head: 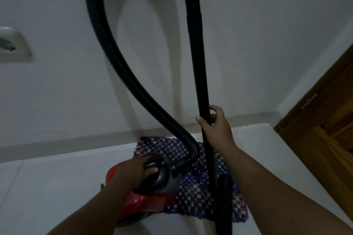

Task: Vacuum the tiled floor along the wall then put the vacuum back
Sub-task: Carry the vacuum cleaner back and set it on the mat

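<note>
A red canister vacuum (145, 201) with a dark grey top sits on the white tiled floor (47, 187), partly on a checkered mat. My left hand (136, 170) grips the black carry handle (152, 164) on top of it. A ribbed black hose (118, 59) loops up from the vacuum's front and out of the top of the view. My right hand (216, 129) holds the straight black wand (198, 53), which stands nearly upright in front of the wall; its lower end runs out of view at the bottom.
A purple checkered mat (193, 189) lies against the grey skirting (76, 139) of the white wall. A wall socket (13, 45) is at the left. A brown wooden door (324, 120) stands at the right.
</note>
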